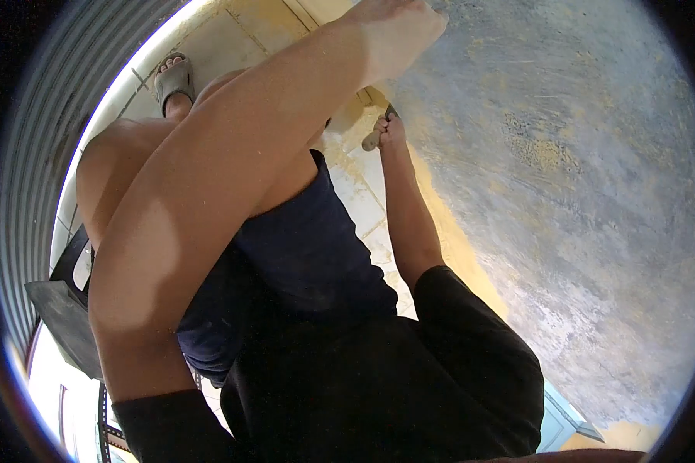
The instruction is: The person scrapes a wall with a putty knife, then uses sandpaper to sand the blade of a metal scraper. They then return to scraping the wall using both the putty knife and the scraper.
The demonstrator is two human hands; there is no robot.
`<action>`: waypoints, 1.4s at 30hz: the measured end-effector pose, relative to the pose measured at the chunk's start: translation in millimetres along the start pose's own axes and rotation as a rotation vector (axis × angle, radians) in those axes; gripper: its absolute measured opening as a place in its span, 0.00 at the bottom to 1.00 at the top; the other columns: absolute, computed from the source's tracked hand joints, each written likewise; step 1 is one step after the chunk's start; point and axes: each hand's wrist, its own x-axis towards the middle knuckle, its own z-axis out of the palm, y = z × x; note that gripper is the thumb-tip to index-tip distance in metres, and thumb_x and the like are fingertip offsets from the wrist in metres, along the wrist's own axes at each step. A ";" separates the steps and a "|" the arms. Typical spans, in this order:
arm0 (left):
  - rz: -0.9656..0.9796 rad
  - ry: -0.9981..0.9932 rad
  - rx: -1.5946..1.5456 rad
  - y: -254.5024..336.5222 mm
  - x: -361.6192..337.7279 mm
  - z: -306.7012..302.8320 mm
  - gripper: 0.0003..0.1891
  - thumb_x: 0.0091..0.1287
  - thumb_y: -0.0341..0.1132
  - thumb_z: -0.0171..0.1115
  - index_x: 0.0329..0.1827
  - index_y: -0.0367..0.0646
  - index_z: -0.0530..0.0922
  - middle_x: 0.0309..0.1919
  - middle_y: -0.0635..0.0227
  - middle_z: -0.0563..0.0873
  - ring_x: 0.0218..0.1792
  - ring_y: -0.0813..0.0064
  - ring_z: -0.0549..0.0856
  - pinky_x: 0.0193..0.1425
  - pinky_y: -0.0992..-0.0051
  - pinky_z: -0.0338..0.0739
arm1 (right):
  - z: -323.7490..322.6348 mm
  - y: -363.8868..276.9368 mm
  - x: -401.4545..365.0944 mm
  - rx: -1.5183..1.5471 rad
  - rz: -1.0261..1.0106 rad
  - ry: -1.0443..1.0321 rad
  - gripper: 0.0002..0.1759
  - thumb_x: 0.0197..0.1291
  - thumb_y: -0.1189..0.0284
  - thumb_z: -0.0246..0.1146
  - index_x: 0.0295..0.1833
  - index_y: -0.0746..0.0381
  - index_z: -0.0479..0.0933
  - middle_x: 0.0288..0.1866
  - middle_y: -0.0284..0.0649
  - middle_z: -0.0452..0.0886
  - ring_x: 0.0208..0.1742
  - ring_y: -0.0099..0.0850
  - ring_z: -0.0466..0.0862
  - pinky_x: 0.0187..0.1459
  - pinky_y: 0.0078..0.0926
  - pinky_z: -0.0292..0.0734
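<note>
My left arm crosses the view from the lower left to the top edge. At its end, my left hand (404,17) lies in front of or against the grey patchy wall (533,139); its fingers are cut off by the frame, so what they do is hidden. Lower down, my right hand (392,131) is closed around a scraper (371,141). The scraper's pale, rounded handle sticks out below the fist, and a short dark part of its blade shows above, close to the wall's lower edge.
Below the wall runs a yellowish strip over the tiled floor (351,174), which carries pale smears. My sandalled foot (175,81) rests at the upper left. Corrugated metal (35,162) curves along the left, near a black chair (68,258). A light blue panel (560,420) shows at the lower right.
</note>
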 end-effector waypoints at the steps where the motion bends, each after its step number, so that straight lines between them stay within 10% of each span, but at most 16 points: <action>1: 0.059 0.144 0.001 -4.5 -0.5 9.1 0.20 0.62 0.17 0.62 0.57 0.36 0.76 0.56 0.52 0.85 0.55 0.57 0.87 0.56 0.63 0.84 | 1.8 0.0 -3.5 -0.014 -0.048 -0.036 0.13 0.79 0.65 0.42 0.41 0.59 0.64 0.24 0.35 0.66 0.16 0.21 0.62 0.14 0.19 0.54; 9: 0.029 -0.018 -0.030 2.1 -2.4 -8.4 0.19 0.62 0.18 0.61 0.57 0.36 0.75 0.52 0.54 0.85 0.53 0.56 0.88 0.56 0.63 0.84 | 6.0 4.6 16.5 0.146 0.043 -0.060 0.09 0.77 0.66 0.43 0.44 0.58 0.64 0.25 0.35 0.67 0.15 0.22 0.64 0.13 0.19 0.56; 11: 0.106 0.228 -0.008 -5.1 2.2 7.6 0.19 0.63 0.19 0.61 0.57 0.37 0.75 0.51 0.54 0.85 0.53 0.56 0.88 0.56 0.63 0.84 | 17.5 -5.8 4.1 0.139 0.048 -0.057 0.11 0.78 0.66 0.42 0.43 0.60 0.64 0.25 0.35 0.67 0.15 0.22 0.63 0.14 0.18 0.57; 30: 0.148 0.337 -0.009 -10.9 5.2 13.5 0.20 0.61 0.17 0.62 0.57 0.36 0.76 0.51 0.53 0.86 0.52 0.57 0.88 0.54 0.65 0.86 | 30.4 0.6 0.6 0.173 -0.003 0.092 0.11 0.78 0.67 0.44 0.49 0.56 0.72 0.22 0.35 0.67 0.15 0.21 0.64 0.14 0.18 0.55; 33: 0.055 0.123 0.005 -6.0 1.0 -4.3 0.20 0.61 0.17 0.61 0.58 0.36 0.75 0.50 0.53 0.86 0.53 0.56 0.88 0.54 0.64 0.85 | 22.2 -12.7 -14.7 0.199 0.024 -0.154 0.08 0.76 0.71 0.41 0.47 0.58 0.67 0.25 0.33 0.66 0.16 0.21 0.63 0.14 0.16 0.56; 36: 0.021 0.016 -0.021 0.1 -1.5 -7.0 0.20 0.62 0.18 0.61 0.59 0.37 0.75 0.51 0.53 0.85 0.54 0.55 0.87 0.55 0.62 0.85 | 16.5 12.8 31.0 0.067 -0.025 0.044 0.10 0.77 0.69 0.41 0.45 0.59 0.67 0.24 0.32 0.66 0.16 0.21 0.62 0.14 0.16 0.56; 42: 0.138 0.244 0.013 -8.0 -3.7 2.4 0.20 0.61 0.19 0.64 0.58 0.38 0.75 0.50 0.54 0.86 0.51 0.53 0.88 0.53 0.61 0.85 | -12.9 17.4 -8.4 0.106 -0.002 0.054 0.14 0.80 0.61 0.46 0.45 0.61 0.65 0.24 0.35 0.67 0.17 0.21 0.63 0.15 0.18 0.56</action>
